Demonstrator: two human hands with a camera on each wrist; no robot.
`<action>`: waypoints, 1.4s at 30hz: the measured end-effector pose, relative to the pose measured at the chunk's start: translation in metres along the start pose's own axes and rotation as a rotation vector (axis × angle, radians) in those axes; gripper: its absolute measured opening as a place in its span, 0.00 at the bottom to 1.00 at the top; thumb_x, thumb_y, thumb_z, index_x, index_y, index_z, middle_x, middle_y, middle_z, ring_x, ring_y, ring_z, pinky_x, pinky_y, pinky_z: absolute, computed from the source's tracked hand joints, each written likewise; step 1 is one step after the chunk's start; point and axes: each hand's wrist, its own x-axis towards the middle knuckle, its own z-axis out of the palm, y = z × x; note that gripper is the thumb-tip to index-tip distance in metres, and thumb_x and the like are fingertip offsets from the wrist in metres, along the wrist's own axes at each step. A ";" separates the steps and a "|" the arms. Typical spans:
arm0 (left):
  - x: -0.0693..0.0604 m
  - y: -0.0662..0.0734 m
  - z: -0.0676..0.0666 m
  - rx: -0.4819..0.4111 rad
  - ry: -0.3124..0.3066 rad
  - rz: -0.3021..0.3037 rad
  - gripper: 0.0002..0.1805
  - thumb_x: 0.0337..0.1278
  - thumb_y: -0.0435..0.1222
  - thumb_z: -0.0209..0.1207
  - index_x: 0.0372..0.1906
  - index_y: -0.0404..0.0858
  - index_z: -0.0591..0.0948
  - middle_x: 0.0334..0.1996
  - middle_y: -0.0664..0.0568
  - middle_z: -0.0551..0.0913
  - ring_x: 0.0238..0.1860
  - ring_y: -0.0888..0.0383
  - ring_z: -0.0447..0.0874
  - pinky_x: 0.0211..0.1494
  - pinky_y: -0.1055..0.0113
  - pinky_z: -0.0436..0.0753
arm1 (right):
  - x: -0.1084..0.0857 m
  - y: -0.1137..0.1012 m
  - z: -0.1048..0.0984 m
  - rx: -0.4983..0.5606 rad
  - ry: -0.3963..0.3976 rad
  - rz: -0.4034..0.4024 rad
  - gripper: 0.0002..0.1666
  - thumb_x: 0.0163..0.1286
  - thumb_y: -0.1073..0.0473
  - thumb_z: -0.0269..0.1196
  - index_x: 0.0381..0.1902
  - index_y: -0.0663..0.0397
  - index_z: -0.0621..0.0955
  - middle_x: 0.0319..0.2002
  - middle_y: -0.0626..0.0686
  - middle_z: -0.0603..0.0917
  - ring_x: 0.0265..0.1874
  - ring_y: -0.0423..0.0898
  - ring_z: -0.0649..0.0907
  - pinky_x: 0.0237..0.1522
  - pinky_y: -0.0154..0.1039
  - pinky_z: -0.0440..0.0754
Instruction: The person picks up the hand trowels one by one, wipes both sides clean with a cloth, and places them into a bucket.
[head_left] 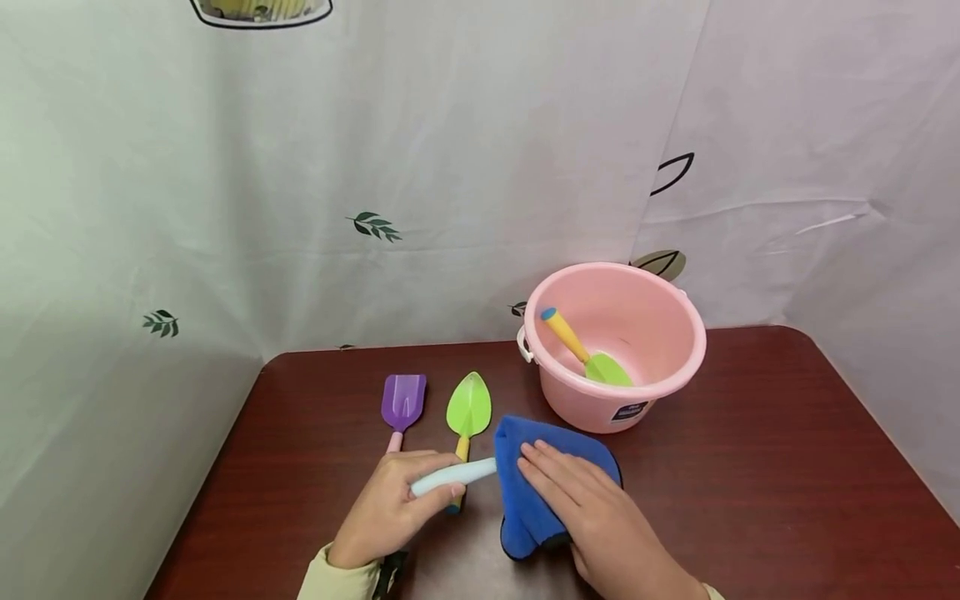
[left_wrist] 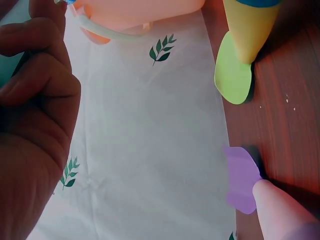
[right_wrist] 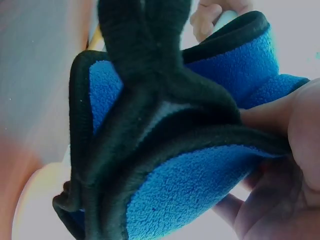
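Note:
My left hand (head_left: 397, 504) grips a pale blue handle (head_left: 457, 475) above the table. The far end of that handle goes under a blue cloth (head_left: 525, 492) with black edging, so what it carries is hidden. On the cloth's right side my right hand (head_left: 592, 517) lies with its fingers over the top. In the right wrist view the cloth (right_wrist: 175, 185) is folded and held between that hand's thumb and fingers. Behind the left hand lie a green toy trowel (head_left: 468, 404) with a yellow handle and a purple toy shovel (head_left: 403, 402) with a pink handle.
A pink bucket (head_left: 547, 375) stands at the back right, its white handle attachment (head_left: 525, 344) on the left. Inside leans another green trowel (head_left: 566, 336) with a yellow handle. The dark red table (head_left: 787, 467) meets a pale patterned curtain (head_left: 450, 167) behind.

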 end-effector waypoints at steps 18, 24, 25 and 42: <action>-0.003 0.002 0.002 -0.002 -0.005 0.003 0.07 0.64 0.38 0.66 0.45 0.49 0.87 0.28 0.71 0.82 0.32 0.68 0.81 0.59 0.47 0.65 | -0.001 0.003 0.007 -0.027 -0.088 -0.019 0.48 0.54 0.74 0.66 0.74 0.51 0.69 0.73 0.47 0.69 0.73 0.48 0.67 0.69 0.37 0.66; -0.002 0.001 0.002 -0.033 -0.013 0.032 0.08 0.64 0.36 0.66 0.46 0.46 0.87 0.29 0.67 0.84 0.31 0.66 0.81 0.39 0.65 0.79 | -0.001 0.003 0.004 -0.015 -0.139 0.024 0.47 0.55 0.73 0.67 0.74 0.50 0.69 0.74 0.46 0.68 0.73 0.48 0.66 0.63 0.49 0.75; -0.002 0.001 0.001 -0.035 -0.015 0.029 0.08 0.64 0.37 0.66 0.46 0.46 0.87 0.29 0.67 0.84 0.32 0.66 0.82 0.40 0.65 0.79 | -0.001 0.003 0.004 -0.014 -0.143 0.029 0.47 0.55 0.73 0.67 0.74 0.50 0.69 0.74 0.46 0.68 0.73 0.48 0.66 0.63 0.49 0.75; -0.003 0.001 -0.003 -0.014 -0.006 0.032 0.08 0.62 0.37 0.67 0.46 0.48 0.87 0.32 0.68 0.85 0.33 0.67 0.82 0.60 0.44 0.67 | -0.002 0.008 0.001 0.005 -0.151 0.085 0.46 0.55 0.77 0.64 0.73 0.51 0.71 0.74 0.48 0.67 0.73 0.48 0.67 0.62 0.49 0.75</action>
